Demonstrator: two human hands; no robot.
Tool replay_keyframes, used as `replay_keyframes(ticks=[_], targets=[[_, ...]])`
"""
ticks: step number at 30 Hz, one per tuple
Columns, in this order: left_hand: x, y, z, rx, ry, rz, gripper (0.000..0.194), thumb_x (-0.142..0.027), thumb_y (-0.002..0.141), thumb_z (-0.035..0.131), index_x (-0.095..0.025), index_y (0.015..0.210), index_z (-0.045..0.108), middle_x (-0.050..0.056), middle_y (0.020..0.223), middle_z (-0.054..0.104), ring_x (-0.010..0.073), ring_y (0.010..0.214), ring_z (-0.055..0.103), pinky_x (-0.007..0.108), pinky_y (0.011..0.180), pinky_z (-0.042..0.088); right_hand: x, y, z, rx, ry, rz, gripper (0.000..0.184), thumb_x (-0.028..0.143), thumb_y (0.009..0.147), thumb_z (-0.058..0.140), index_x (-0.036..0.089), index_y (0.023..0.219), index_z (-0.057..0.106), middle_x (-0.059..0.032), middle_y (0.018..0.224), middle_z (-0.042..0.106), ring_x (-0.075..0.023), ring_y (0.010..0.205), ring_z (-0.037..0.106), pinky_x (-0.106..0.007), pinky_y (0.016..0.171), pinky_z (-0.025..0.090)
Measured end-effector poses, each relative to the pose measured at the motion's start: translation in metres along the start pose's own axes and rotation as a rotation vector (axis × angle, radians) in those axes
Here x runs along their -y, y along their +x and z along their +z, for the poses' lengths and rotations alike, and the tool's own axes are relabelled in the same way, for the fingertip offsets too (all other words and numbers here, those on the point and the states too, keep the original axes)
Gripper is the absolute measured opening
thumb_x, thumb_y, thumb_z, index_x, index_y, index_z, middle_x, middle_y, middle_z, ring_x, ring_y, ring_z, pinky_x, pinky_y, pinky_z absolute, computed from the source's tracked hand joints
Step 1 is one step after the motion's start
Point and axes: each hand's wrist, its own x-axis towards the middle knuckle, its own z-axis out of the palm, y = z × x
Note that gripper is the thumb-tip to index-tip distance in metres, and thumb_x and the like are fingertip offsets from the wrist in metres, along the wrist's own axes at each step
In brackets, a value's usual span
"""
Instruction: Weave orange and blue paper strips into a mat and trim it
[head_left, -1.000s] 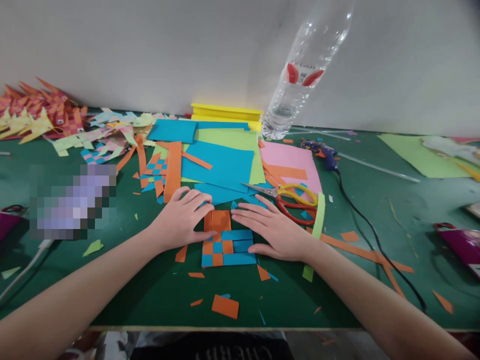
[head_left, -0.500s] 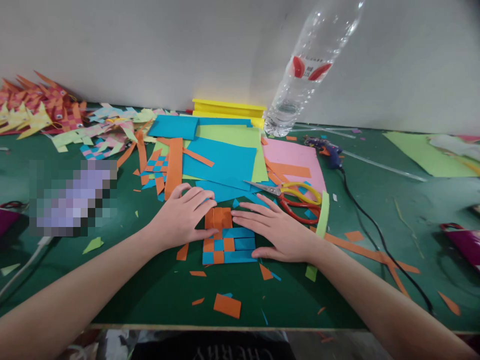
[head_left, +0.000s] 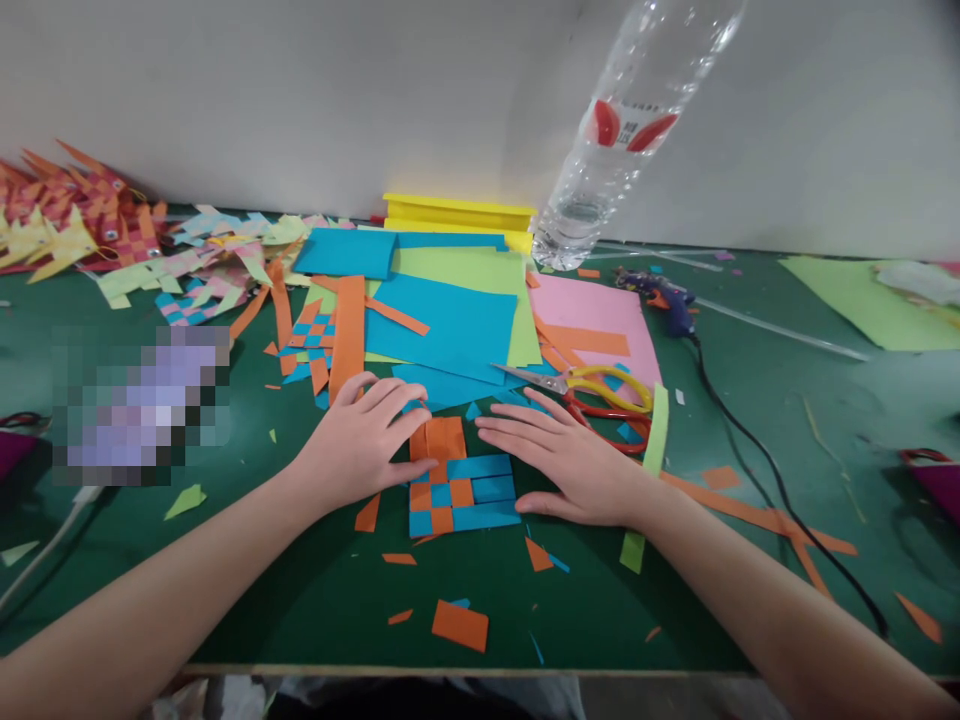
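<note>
A small woven piece of orange and blue paper strips (head_left: 472, 516) lies flat on the green table, with a checkered lower left part and loose strip ends at the top and right. My left hand (head_left: 365, 430) is at its left edge, fingers bent and apart, the thumb tip on the orange strips. The index fingertip is near the upper left corner. My right hand (head_left: 574, 465) lies palm down just right of the weave, fingers stretched and spread, holding nothing. Behind that hand are scissors (head_left: 574, 383) with yellow and red handles, partly hidden.
Blue sheets (head_left: 450, 325) and a pink sheet (head_left: 600, 310) lie behind the hands. A water bottle (head_left: 600, 190) stands at the wall. A glue gun (head_left: 671, 305) trails its cord at right. A blurred phone-like object (head_left: 146, 405) is at left, and paper scraps (head_left: 460, 626) lie in front.
My right hand has moved slightly right, off the weave's right edge. My left hand stays at the left edge. The view has shifted slightly.
</note>
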Motion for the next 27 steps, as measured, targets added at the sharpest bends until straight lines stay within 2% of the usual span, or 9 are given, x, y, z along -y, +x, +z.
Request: replay_keyframes(ticks=[5,11,16,20,27], targets=[[-0.0014,0.0,-0.0017,0.024,0.054,0.028,0.037,-0.047,0.1,0.05,-0.017,0.109,0.069,0.014,0.12,0.07,0.0293,0.108,0.063,0.048,0.098,0.042,-0.0042,-0.0009,0.0,-0.02,0.01,0.01,0.073,0.06,0.096,0.047,0.019,0.154,0.035,-0.0103,0.155,0.046,-0.0259,0.148,0.036,-0.056,0.124,0.02],[-0.004,-0.0011,0.0017,0.039,-0.015,0.037,0.036,-0.04,0.102,0.046,-0.014,0.115,0.067,0.014,0.12,0.069,0.0276,0.11,0.062,0.045,0.099,0.042,-0.0068,-0.0022,-0.0002,-0.05,-0.015,0.006,0.074,0.06,0.095,0.048,0.021,0.156,0.032,-0.0099,0.155,0.046,-0.0275,0.147,0.037,-0.06,0.123,0.019],[-0.007,-0.0013,0.0026,0.089,-0.093,-0.023,0.038,-0.044,0.102,0.045,-0.015,0.12,0.063,0.013,0.125,0.066,0.0276,0.116,0.058,0.044,0.1,0.041,-0.0061,-0.0018,-0.0023,-0.043,-0.053,0.0,0.071,0.059,0.096,0.048,0.017,0.151,0.04,-0.0105,0.154,0.048,-0.0282,0.146,0.039,-0.059,0.122,0.024],[-0.008,-0.0002,0.0041,0.102,-0.108,-0.007,0.042,-0.045,0.102,0.045,-0.013,0.123,0.061,0.014,0.127,0.065,0.0286,0.119,0.056,0.044,0.101,0.041,-0.0072,-0.001,-0.0033,-0.06,-0.106,-0.006,0.068,0.058,0.097,0.046,0.014,0.148,0.043,-0.0109,0.153,0.049,-0.0285,0.144,0.041,-0.059,0.122,0.026],[-0.005,0.0035,0.0056,0.086,-0.145,0.014,0.037,-0.041,0.1,0.05,-0.013,0.12,0.062,0.013,0.126,0.065,0.0287,0.121,0.054,0.046,0.107,0.036,-0.0076,-0.0028,-0.0002,-0.118,-0.155,-0.005,0.057,0.05,0.099,0.048,0.014,0.143,0.049,-0.0094,0.149,0.054,-0.0263,0.141,0.046,-0.058,0.123,0.025]])
